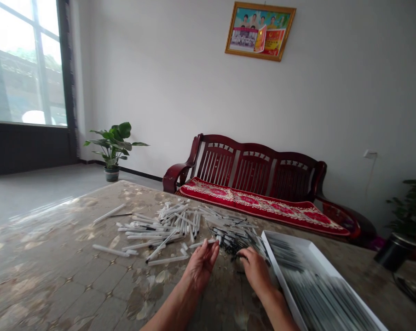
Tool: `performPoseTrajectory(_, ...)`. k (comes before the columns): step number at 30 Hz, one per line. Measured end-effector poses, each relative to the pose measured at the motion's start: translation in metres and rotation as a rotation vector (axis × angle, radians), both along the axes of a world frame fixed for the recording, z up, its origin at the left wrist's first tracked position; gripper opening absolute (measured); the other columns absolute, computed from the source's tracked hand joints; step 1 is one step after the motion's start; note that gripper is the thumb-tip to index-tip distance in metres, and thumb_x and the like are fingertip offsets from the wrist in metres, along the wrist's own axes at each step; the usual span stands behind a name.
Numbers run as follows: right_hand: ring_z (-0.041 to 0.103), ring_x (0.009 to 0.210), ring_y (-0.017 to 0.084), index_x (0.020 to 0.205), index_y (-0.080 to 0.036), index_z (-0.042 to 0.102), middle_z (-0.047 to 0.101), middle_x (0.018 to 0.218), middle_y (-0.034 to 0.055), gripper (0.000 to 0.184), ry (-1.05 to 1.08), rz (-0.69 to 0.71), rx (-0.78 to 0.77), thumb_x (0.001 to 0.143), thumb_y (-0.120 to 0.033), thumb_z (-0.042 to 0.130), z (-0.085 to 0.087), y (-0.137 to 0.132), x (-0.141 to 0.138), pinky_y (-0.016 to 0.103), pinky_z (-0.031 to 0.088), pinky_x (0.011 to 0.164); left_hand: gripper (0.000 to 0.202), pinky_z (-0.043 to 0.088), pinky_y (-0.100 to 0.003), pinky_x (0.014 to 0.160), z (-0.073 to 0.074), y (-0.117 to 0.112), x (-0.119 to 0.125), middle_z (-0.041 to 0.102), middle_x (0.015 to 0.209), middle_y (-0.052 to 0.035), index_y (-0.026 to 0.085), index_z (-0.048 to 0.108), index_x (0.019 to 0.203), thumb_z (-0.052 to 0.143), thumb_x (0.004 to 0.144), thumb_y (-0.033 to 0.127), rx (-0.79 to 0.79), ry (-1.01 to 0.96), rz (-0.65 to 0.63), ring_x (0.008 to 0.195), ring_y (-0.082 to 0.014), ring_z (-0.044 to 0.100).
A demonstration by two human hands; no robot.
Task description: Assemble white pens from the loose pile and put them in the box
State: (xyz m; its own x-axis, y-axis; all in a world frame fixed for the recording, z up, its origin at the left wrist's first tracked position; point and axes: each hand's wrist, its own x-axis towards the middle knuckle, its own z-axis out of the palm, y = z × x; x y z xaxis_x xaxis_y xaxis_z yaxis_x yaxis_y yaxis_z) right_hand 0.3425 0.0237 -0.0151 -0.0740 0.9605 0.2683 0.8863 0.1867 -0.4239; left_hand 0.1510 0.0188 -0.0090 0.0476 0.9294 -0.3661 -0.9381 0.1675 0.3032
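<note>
My left hand (203,264) is closed round a white pen barrel (197,244), which sticks out to the left past the fingers. My right hand (256,271) is at the near edge of a heap of small black pen parts (231,243). Its fingers are curled together, and whatever they pinch is too small to make out. Left of both hands lies a loose pile of white pen barrels (149,230), some with dark ends. More slim pen pieces (225,218) spread behind the hands.
A white shallow box (316,255) full of thin dark-and-clear sticks stands to the right, beside my right forearm. The patterned tabletop (73,285) carries everything. Beyond it are a dark red wooden bench (256,168) and a potted plant (112,174). A black cylindrical container (396,253) is far right.
</note>
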Motion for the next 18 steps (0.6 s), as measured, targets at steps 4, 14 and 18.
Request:
performPoseTrajectory(4,0.064,0.099,0.016,0.098,-0.028,0.072,0.069,0.103,0.0011,0.031,-0.129,0.035,-0.023,0.084,-0.008,0.052,0.001,0.0,-0.01,0.022,0.043,0.083,0.014,0.062,-0.023,0.067,-0.005,0.001,0.001,0.073,0.073,-0.0073,0.012,0.059,0.074,0.059,0.087,0.007,0.021,0.044,-0.039,0.068,-0.0152,0.074)
performPoseTrajectory(14,0.065,0.092,0.02,0.09,-0.023,0.063,0.068,0.098,0.0051,0.016,0.041,-0.064,0.104,0.085,-0.016,0.05,-0.011,0.001,-0.011,0.028,0.047,0.076,0.011,0.06,-0.023,0.061,-0.012,-0.002,0.007,0.072,0.072,-0.0076,0.012,0.058,0.08,0.067,0.08,0.006,0.03,0.229,-0.091,0.064,-0.0167,0.073)
performPoseTrajectory(18,0.067,0.076,0.021,0.084,-0.023,0.061,0.07,0.081,0.0044,0.011,0.528,0.005,0.081,0.083,-0.026,0.05,-0.014,0.0,-0.02,0.031,0.052,0.069,0.011,0.06,-0.023,0.061,-0.009,-0.004,0.009,0.072,0.072,-0.0075,0.012,0.057,0.081,0.063,0.082,0.004,0.023,0.254,-0.092,0.063,-0.0153,0.072)
